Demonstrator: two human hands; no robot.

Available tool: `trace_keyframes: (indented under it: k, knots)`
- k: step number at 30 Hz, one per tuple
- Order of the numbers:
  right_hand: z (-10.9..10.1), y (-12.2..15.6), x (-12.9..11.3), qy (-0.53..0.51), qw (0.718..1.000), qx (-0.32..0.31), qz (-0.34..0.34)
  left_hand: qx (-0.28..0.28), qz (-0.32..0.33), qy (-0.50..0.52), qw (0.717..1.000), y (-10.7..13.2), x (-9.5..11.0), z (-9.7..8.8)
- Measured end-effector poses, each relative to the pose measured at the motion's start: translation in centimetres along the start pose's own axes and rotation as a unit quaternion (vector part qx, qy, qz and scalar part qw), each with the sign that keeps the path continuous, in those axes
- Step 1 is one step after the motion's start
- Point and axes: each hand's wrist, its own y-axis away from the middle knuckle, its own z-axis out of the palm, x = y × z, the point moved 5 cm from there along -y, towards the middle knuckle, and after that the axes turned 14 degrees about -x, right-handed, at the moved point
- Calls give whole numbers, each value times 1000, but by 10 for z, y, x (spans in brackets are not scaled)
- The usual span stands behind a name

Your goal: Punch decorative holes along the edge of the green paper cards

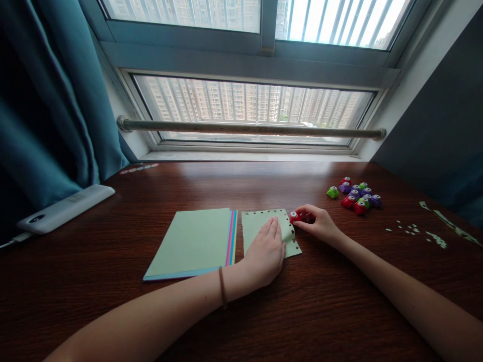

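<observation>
My left hand (266, 249) lies flat with its fingers stretched out on a small pale green sheet of paper (253, 226) that has punched holes along its top and right edges. My right hand (319, 223) is closed on a small red paper punch (295, 216) set against the sheet's upper right corner. A stack of coloured paper (192, 241), pale green on top with pink and blue edges showing, lies just left of the sheet.
Several small red, purple and green punches (356, 195) cluster at the right of the dark wooden table (320, 311). Paper scraps (418, 232) lie at the far right. A white power strip (64, 208) sits at the left by a teal curtain (49, 100). A window is behind.
</observation>
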Motion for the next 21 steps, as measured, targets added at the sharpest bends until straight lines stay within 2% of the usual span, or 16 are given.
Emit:
trace_keyframes:
  k: [7,21]
  knots:
    - [-2,0,2,-14,1000,10,19,-3,-3,6,1000,0,0,0]
    - [3,-1,1,6,1000,-24,-8,-8,-1,14,1000,1,0,0]
